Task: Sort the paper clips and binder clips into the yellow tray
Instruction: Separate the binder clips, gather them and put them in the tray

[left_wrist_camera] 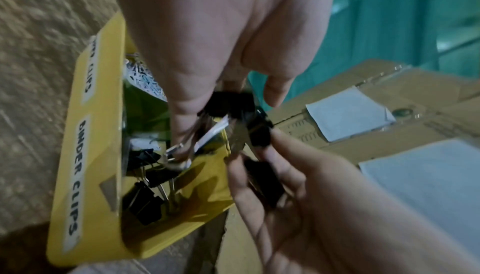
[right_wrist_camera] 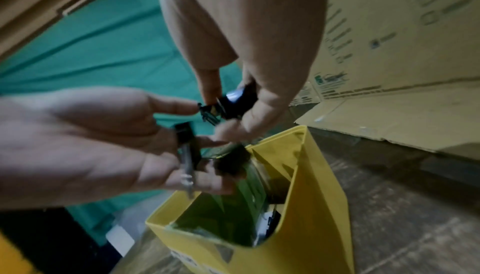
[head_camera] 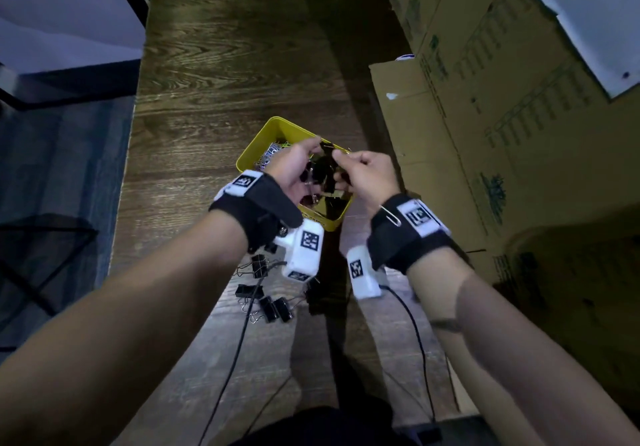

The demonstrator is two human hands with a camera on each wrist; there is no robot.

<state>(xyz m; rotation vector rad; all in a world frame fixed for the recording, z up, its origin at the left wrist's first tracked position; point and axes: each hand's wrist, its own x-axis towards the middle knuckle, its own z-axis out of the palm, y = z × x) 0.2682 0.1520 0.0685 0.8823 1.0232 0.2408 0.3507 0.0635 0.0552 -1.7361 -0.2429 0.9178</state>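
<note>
Both grips (blurry) on binder clips (head_camera: 323, 172)

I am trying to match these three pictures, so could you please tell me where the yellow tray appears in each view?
Head: the yellow tray lies at the centre, on the table, partly behind both hands.
Left wrist: the tray fills the lower left, its BINDER CLIPS label facing the camera.
Right wrist: the tray stands at bottom centre-right, below the hands.
Shared landmark: the cardboard boxes beside the tray.

Dim warm light, heavy shadows, wrist views motion-blurred (edges warped), grainy
</note>
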